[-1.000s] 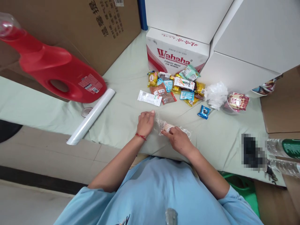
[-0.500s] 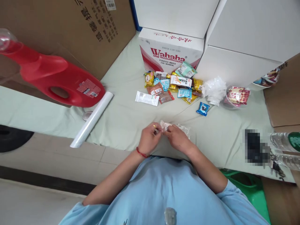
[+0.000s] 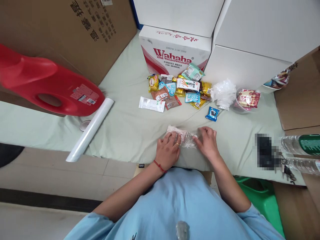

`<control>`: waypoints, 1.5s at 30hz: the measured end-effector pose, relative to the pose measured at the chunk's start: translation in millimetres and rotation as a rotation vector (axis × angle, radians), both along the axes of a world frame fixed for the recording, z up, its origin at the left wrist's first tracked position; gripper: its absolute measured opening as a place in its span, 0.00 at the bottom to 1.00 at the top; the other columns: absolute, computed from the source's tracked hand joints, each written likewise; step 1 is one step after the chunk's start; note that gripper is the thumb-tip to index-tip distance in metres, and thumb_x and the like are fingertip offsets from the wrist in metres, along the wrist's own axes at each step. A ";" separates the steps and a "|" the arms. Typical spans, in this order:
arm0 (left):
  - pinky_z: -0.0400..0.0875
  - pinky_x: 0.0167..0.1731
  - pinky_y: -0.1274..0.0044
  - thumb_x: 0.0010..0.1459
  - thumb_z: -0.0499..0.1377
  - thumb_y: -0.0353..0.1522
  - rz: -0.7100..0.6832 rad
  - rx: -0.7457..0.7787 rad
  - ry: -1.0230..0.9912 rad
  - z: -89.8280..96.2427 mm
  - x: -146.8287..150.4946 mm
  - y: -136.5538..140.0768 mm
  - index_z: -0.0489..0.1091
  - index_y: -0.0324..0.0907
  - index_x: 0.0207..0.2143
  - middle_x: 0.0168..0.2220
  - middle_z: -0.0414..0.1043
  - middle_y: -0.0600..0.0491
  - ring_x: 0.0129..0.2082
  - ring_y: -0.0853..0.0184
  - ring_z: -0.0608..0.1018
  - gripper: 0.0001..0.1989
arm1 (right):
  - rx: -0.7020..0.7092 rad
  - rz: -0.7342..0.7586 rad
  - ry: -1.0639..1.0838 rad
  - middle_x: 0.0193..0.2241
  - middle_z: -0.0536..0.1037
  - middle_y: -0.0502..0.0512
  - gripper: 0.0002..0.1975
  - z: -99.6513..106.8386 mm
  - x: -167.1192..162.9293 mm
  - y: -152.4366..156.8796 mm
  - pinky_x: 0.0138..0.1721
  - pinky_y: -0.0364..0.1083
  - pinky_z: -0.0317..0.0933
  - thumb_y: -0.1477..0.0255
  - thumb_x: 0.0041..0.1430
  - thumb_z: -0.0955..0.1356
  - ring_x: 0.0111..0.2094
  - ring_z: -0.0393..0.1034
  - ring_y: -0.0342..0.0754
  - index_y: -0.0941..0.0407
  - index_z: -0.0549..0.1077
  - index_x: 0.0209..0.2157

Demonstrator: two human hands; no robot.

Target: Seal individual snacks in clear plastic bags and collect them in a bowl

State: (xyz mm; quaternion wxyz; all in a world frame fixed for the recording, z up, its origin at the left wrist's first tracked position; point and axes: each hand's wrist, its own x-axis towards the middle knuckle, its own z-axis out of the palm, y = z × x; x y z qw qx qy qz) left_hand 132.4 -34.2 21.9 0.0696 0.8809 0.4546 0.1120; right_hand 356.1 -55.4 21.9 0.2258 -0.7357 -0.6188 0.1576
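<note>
In the head view, a small pale pink packet [image 3: 177, 130] lies on the cloth close to my body, with clear crinkled plastic [image 3: 189, 141] at its right end. My left hand [image 3: 168, 150] rests on the packet, its fingers stretched over the near side and hiding part of it. At the right edge of the plastic is my right hand [image 3: 208, 143], thumb and fingers apart, the thumb close to or touching the plastic. A blue snack packet [image 3: 212, 114] lies beyond my right hand.
Assorted snack packets [image 3: 175, 91] lie before a Wahaba-style white-and-red carton [image 3: 172, 53]. Right of them are bunched clear plastic bags [image 3: 223, 94] and a tub of red packets [image 3: 247, 99]. A red jug [image 3: 57, 88] and white roll [image 3: 91, 130] lie left; bottles [image 3: 297, 144] lie right.
My hands have moved apart: the left now lies over the packet, the right has shifted right to the plastic's edge. The packet and plastic now lie spread on the cloth. The view has shifted slightly.
</note>
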 end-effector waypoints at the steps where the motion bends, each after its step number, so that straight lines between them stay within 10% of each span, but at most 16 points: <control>1: 0.64 0.44 0.62 0.63 0.54 0.29 0.002 0.006 0.011 -1.5 0.3 -1.4 0.65 0.45 0.64 0.65 0.68 0.42 0.63 0.49 0.67 0.27 | -0.012 0.016 -0.024 0.56 0.70 0.68 0.16 -3.7 -0.6 -1.4 0.60 0.64 0.58 0.63 0.62 0.70 0.59 0.60 0.65 0.56 0.77 0.48; 9: 0.64 0.44 0.61 0.68 0.48 0.26 -0.032 0.017 -0.001 -9.9 -5.9 -3.2 0.64 0.46 0.66 0.65 0.68 0.42 0.63 0.51 0.70 0.26 | -0.165 0.038 0.277 0.30 0.76 0.51 0.05 36.0 -26.9 26.1 0.35 0.45 0.64 0.66 0.64 0.65 0.29 0.70 0.48 0.53 0.70 0.35; 16: 0.64 0.56 0.58 0.65 0.49 0.23 -0.079 -0.019 -0.050 -16.8 -6.1 -13.9 0.72 0.41 0.57 0.60 0.73 0.39 0.66 0.51 0.68 0.22 | -0.326 0.182 -0.221 0.40 0.77 0.60 0.06 46.2 -109.9 78.4 0.38 0.47 0.62 0.74 0.65 0.64 0.36 0.73 0.52 0.55 0.72 0.42; 24: 0.53 0.67 0.51 0.61 0.53 0.25 -0.172 -0.104 -0.288 -9.1 -63.9 -20.7 0.77 0.44 0.46 0.50 0.80 0.45 0.59 0.53 0.74 0.16 | -0.145 0.260 -0.312 0.48 0.71 0.68 0.28 33.1 -129.8 45.0 0.50 0.58 0.63 0.50 0.66 0.65 0.49 0.64 0.62 0.59 0.68 0.55; 31: 0.63 0.61 0.54 0.62 0.55 0.27 0.029 -0.052 -0.335 -22.4 -98.4 -21.0 0.77 0.46 0.39 0.44 0.82 0.50 0.58 0.52 0.75 0.10 | -0.131 0.246 -0.326 0.53 0.70 0.68 0.23 24.5 -121.2 35.7 0.50 0.59 0.64 0.73 0.67 0.65 0.49 0.61 0.62 0.57 0.64 0.63; 37: 0.68 0.58 0.56 0.63 0.55 0.27 0.070 0.033 -0.342 -33.9 -87.7 -9.6 0.75 0.44 0.41 0.42 0.80 0.47 0.53 0.54 0.78 0.09 | 0.024 0.064 0.149 0.55 0.74 0.64 0.22 33.5 -37.8 20.7 0.57 0.57 0.62 0.75 0.66 0.63 0.53 0.66 0.58 0.56 0.69 0.60; 40: 0.70 0.55 0.59 0.62 0.57 0.26 0.056 0.144 -0.289 -42.7 -78.5 -7.3 0.73 0.42 0.40 0.40 0.78 0.47 0.50 0.55 0.79 0.06 | 0.102 -0.196 0.539 0.49 0.78 0.55 0.20 44.1 48.0 14.2 0.48 0.52 0.68 0.68 0.61 0.68 0.45 0.72 0.53 0.51 0.72 0.55; 45: 0.71 0.51 0.62 0.57 0.62 0.25 0.069 0.290 -0.177 -51.1 -71.6 -8.1 0.71 0.42 0.40 0.43 0.77 0.46 0.49 0.53 0.79 0.08 | 0.647 -0.757 0.838 0.30 0.74 0.49 0.13 80.5 224.9 34.9 0.29 0.43 0.62 0.77 0.48 0.62 0.26 0.65 0.43 0.54 0.72 0.37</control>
